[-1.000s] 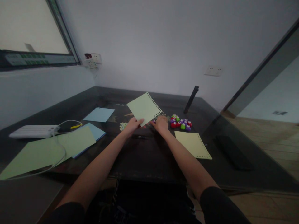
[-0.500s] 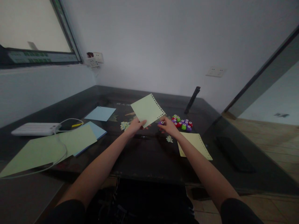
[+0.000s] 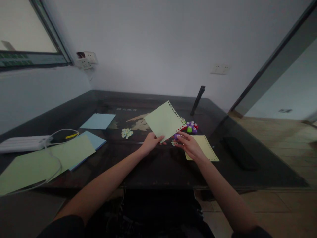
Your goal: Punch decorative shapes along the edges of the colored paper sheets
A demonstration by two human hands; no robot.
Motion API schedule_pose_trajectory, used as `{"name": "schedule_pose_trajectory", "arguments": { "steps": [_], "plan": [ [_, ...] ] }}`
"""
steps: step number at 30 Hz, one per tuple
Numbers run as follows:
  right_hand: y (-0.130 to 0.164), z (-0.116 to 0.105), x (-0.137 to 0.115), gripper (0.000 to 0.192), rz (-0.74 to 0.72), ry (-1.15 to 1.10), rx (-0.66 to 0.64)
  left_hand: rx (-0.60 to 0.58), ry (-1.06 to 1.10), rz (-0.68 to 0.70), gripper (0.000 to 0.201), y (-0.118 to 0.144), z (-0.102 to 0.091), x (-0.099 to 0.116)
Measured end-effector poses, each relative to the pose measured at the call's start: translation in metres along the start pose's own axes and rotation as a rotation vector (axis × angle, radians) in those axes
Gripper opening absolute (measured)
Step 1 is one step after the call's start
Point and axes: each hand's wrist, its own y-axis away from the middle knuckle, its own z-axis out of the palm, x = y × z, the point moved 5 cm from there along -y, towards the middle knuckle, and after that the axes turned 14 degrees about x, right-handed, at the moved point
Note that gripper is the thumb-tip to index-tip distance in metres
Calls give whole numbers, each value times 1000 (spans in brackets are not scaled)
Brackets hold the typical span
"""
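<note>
My left hand [image 3: 151, 142] pinches the lower corner of a pale green paper sheet [image 3: 163, 120], held tilted above the table. Small holes run along the sheet's right edge. In the fingers of my right hand [image 3: 190, 146] is a small purple paper punch [image 3: 176, 136], close to the sheet's lower right edge; whether it grips the paper I cannot tell. Behind that hand, partly covered by the sheet, sit several red, green and purple punches [image 3: 192, 127] with white round tops. Some punched paper bits [image 3: 173, 143] show below the purple punch, partly hidden by the fingers.
A larger heap of paper bits [image 3: 127, 133] lies left of my hands. Under my right wrist rests a yellow punched sheet [image 3: 206, 148]. Blue paper [image 3: 98, 121], green paper [image 3: 61, 155], a white power strip [image 3: 24, 143] with a cable, and a black upright stick [image 3: 198, 100] are around.
The held sheet has moved slightly right and down in the view. My right hand has turned and drawn lower with the purple punch. The whole view has shifted a little.
</note>
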Motion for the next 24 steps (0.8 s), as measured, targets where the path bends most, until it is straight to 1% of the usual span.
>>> {"name": "schedule_pose_trajectory", "arguments": {
  "steps": [2, 6, 8, 13, 19, 24],
  "plan": [
    [1, 1, 0, 41, -3, -4, 6, 25, -18, 17, 24, 0, -1, -1],
    [3, 2, -2, 35, -16, -23, -8, 53, -62, 58, 25, -1, -2, 1],
    [3, 1, -2, 36, -18, -27, -7, 60, -79, 64, 24, -1, -2, 3],
    [4, 1, -1, 40, 10, -52, 16, 53, -68, 47, 23, -2, -1, 2],
    [6, 2, -2, 42, 19, -71, 36, 43, -97, 77, 24, -3, -1, -1],
    [5, 1, -2, 38, 6, -92, 39, 32, -116, 105, 27, -4, -1, -3]
  ]
}}
